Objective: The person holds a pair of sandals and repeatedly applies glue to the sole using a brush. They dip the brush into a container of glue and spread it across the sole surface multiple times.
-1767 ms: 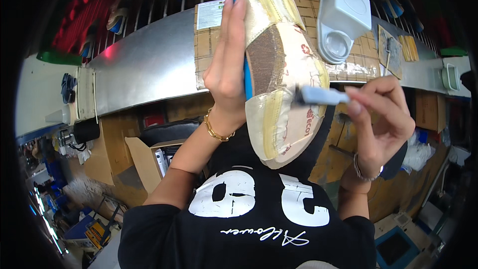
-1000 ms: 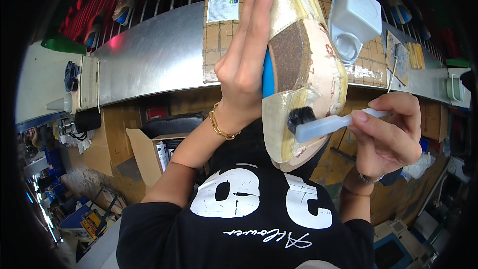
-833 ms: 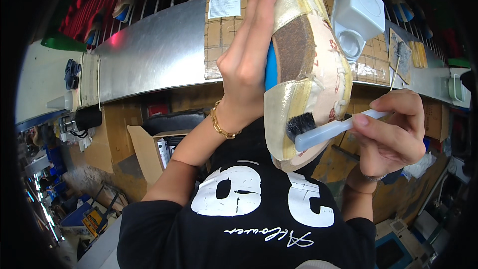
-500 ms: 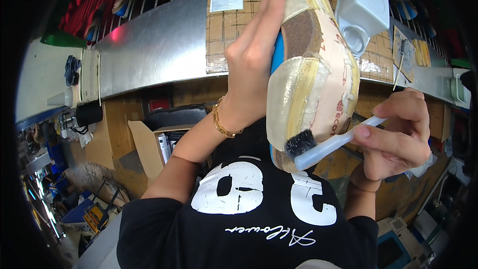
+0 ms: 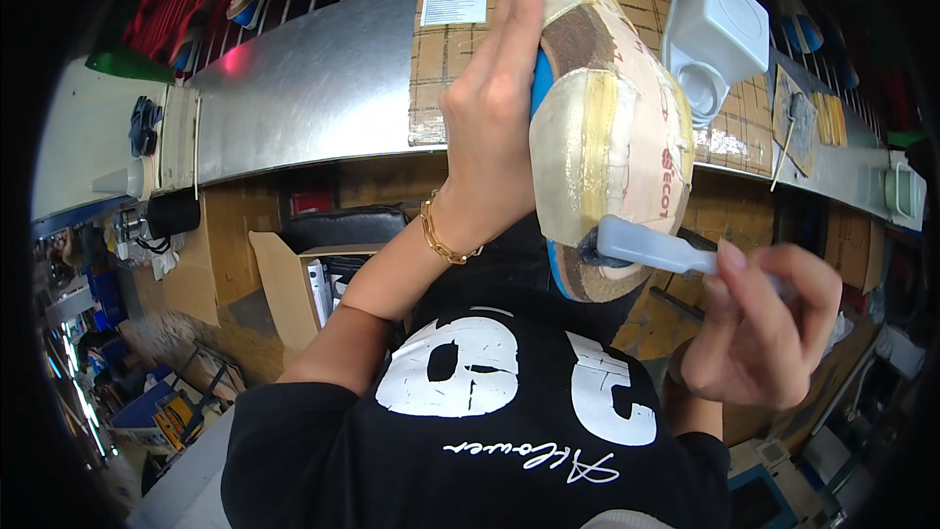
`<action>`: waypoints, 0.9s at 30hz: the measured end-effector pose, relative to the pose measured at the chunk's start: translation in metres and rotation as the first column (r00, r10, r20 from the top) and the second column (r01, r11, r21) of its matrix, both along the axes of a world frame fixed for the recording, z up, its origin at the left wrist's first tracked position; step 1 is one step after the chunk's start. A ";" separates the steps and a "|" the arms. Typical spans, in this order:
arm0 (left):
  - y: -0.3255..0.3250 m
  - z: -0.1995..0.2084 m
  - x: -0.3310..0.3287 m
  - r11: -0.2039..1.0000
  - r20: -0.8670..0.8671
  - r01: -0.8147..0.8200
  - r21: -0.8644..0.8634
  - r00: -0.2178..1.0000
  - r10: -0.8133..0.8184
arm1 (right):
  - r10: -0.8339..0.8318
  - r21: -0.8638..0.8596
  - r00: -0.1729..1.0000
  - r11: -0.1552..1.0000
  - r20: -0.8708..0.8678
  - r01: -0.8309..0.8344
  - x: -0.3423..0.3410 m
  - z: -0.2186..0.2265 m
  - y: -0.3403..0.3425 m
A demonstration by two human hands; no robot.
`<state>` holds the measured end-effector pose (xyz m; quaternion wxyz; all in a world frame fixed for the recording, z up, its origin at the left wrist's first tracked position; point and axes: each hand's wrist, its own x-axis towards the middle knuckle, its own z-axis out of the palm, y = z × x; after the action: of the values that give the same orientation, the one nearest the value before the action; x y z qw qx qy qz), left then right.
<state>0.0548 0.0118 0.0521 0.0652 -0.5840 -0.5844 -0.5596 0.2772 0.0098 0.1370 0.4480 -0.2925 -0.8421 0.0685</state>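
The left hand holds a shoe up in front of the near edge of a metal counter, its underside turned into view. The long fingers lie together along the shoe's left side, clamped on it; the thumb is hidden. Cream cloth with yellow bands folds over the shoe's edges, brown patches show at the far part and near end, and blue runs down the left side.

The right hand, near and to the right, has its thumb and fingers pinched on the pale handle of a brush. The dark bristles touch the shoe's near end.

On the counter, beyond the shoe, lies flat cardboard with a printed sheet at its far left. A white container with a round cup in front stands on its right part. Farther right are a thin stick and yellow strips. An open box sits below the counter, left of the left forearm.
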 end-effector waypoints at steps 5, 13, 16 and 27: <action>0.001 0.000 -0.008 0.997 0.011 0.003 -0.077 1.000 -0.002 | 0.246 0.073 0.968 0.966 0.046 -0.249 0.000 0.004 0.003; 0.000 -0.006 -0.009 0.973 0.284 0.170 -0.154 0.951 -0.121 | 0.280 -0.116 0.957 0.951 -0.071 -0.287 -0.011 -0.005 0.013; 0.002 -0.012 -0.010 0.972 0.302 0.215 -0.091 0.936 -0.179 | 0.230 -0.100 0.962 0.964 -0.146 -0.246 -0.011 -0.005 0.019; 0.001 -0.018 -0.012 0.949 0.396 0.306 -0.082 0.884 -0.251 | 0.302 -0.236 0.930 0.908 -0.209 -0.347 -0.004 -0.015 0.022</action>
<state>0.0428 0.0132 0.0340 -0.1723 -0.5454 -0.5343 -0.6224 0.2729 0.0321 0.1224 0.4555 -0.1991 -0.8212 0.2802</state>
